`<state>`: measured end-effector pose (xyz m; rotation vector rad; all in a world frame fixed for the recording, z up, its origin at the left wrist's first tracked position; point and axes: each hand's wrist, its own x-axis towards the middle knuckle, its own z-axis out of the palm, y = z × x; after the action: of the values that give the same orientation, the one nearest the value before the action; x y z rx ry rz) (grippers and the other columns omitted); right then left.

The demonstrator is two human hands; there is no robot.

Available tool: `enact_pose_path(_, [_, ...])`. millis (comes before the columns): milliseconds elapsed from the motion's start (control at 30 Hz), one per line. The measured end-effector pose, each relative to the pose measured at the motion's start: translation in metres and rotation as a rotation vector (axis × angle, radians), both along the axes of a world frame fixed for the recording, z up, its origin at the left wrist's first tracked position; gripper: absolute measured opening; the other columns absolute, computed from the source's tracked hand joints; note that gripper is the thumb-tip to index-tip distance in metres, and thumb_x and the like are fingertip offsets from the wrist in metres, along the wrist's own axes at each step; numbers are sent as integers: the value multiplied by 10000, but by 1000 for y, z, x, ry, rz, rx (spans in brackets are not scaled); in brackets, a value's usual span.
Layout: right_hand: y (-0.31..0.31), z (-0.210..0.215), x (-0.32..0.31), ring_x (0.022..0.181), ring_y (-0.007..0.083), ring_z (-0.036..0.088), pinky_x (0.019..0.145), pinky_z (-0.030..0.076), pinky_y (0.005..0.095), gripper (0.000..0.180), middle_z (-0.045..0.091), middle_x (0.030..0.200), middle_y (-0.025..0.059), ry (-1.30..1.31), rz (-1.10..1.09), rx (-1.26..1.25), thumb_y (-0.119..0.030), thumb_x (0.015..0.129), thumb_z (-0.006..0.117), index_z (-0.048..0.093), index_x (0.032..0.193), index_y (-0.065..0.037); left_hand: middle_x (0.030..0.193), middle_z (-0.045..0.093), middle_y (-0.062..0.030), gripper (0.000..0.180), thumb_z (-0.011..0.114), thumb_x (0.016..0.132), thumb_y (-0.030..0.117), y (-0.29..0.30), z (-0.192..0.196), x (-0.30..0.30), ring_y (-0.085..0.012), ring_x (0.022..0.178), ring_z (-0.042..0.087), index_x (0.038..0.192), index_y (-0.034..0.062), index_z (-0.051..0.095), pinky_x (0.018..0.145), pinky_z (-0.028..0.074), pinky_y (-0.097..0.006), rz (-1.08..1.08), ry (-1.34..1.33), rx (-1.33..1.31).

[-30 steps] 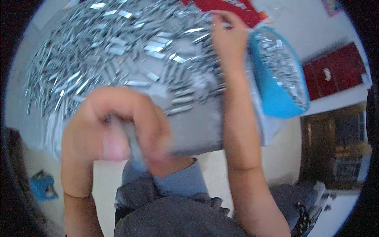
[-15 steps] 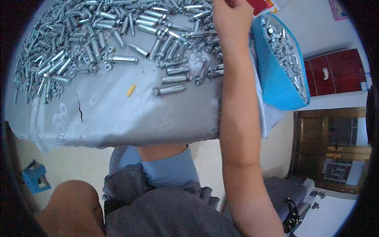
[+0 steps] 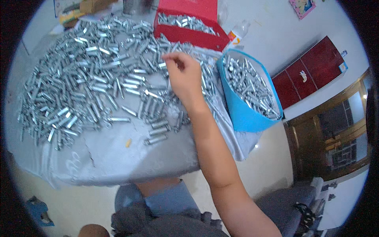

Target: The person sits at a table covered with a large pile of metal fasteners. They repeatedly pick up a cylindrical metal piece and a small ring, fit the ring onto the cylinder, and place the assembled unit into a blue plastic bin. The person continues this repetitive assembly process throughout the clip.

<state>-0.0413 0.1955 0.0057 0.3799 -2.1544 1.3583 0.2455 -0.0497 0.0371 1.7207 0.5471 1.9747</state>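
Observation:
My right hand (image 3: 184,77) is over the right part of the table, above a wide spread of silvery sleeve anchor bolts (image 3: 94,79). Its fingers are curled in towards the thumb; what they hold, if anything, is too small and blurred to make out. Just beyond the hand stands an open red box (image 3: 189,37) with more of these bolts in it. To the right of my forearm a light-blue fabric bin (image 3: 246,118) is filled with bolts. Several bolts lie side by side (image 3: 158,130) near the front of the spread. My left hand is out of view.
A grey, shiny cloth (image 3: 110,170) covers the table, with a small yellow piece (image 3: 128,143) on it. Behind the blue bin is a plastic bottle (image 3: 239,31). A dark red cabinet (image 3: 308,73) is further right, and a blue stool (image 3: 39,211) stands on the floor at left.
The view has shifted, bringing the red box and more of the far table into sight. My right hand now shows whole, lower and further left in the picture, its fingers curled.

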Motion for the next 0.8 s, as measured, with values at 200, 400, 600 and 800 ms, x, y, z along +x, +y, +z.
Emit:
enact_pose_path(200, [-29, 6, 9, 673, 168, 539, 608, 422, 248, 115, 568, 769, 93, -65, 167, -20, -24, 744, 520, 623, 793, -36, 947, 577, -137, 265, 639, 725, 345, 17, -24, -52, -315, 799, 538, 778, 85, 627, 657, 427, -396, -184, 89, -625])
enact_pose_path(400, [-33, 8, 11, 671, 164, 531, 607, 418, 243, 122, 566, 770, 89, -43, 208, 63, -22, 748, 518, 626, 803, -36, 923, 515, -172, 194, 609, 766, 206, -17, -37, -60, -317, 827, 530, 819, 20, 608, 698, 430, -420, 251, -267, -276])
enact_pose_path(600, [-30, 6, 13, 702, 171, 551, 629, 431, 254, 121, 572, 781, 86, -54, 156, 60, -15, 743, 511, 616, 802, -31, 1001, 434, -189, 324, 621, 705, 350, -21, -49, -63, -315, 849, 494, 574, 64, 547, 750, 379, -418, 560, -865, 242])
enact_pose_path(800, [-40, 10, 27, 748, 214, 563, 662, 441, 278, 113, 570, 796, 105, -6, 290, 215, -13, 738, 516, 604, 809, -22, 1078, 462, -144, 225, 591, 763, 311, -19, 18, -25, -307, 905, 481, 703, 100, 541, 786, 388, -441, 378, -432, 197])
